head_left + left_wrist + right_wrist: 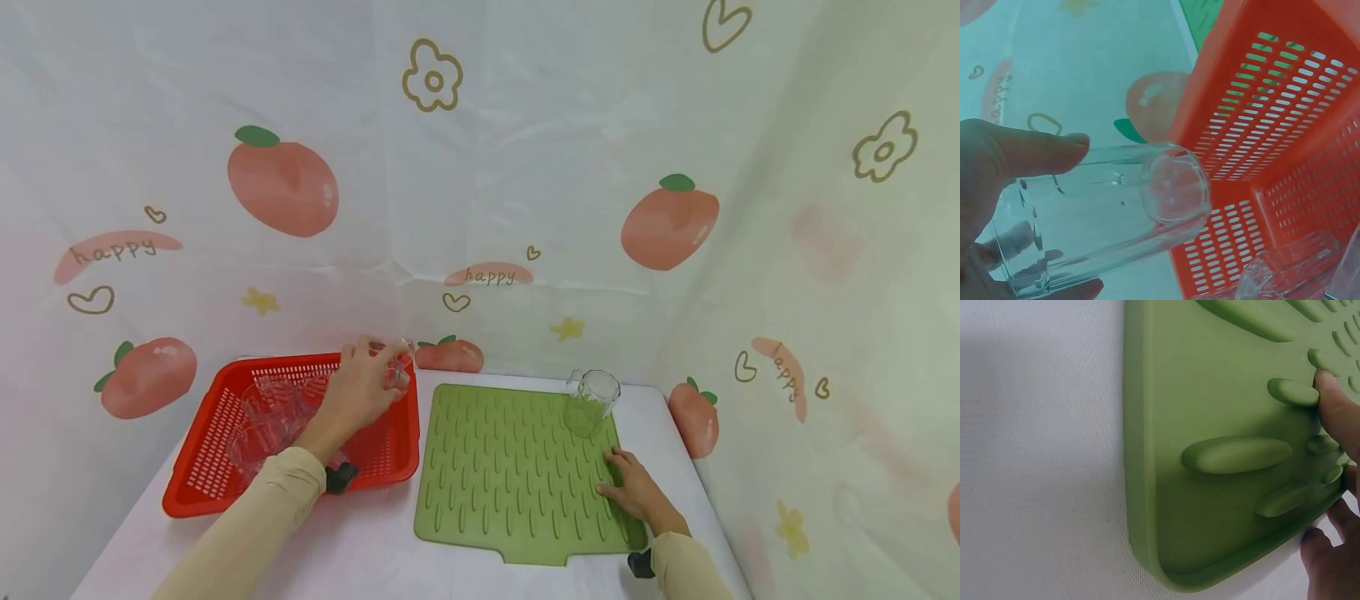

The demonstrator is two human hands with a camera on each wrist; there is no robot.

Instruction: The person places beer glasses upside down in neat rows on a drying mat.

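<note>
Starting at the left of the head view, the red basket (382,482) has clear glassware (251,442) heaped in its left and middle, and your left hand (363,387) is over its upper right corner. Those fingers are holding a clear glass (1110,219), thumb on one side and fingertips round the other. I'd say the step in hand is handling that glass out past the basket wall: grip it snugly without squeezing, since smooth glass may slip, and give its free end room from the rim so it won't knock.

At the right of the frame, your right hand (637,492) lies at the right edge of the green mat (517,467), its fingers fairly wide and relaxed, some on top and some along the edge. A light press there should steady the mat on the surface (360,550).

As for direction, in the left wrist view the glass lies sideways, long axis running from lower left to right of centre, free end slightly raised and toward the basket wall. You can't surely tell mouth from base. On the mat's upper right, the glass mug (592,408) stands on end, handle toward the upper left.
</note>
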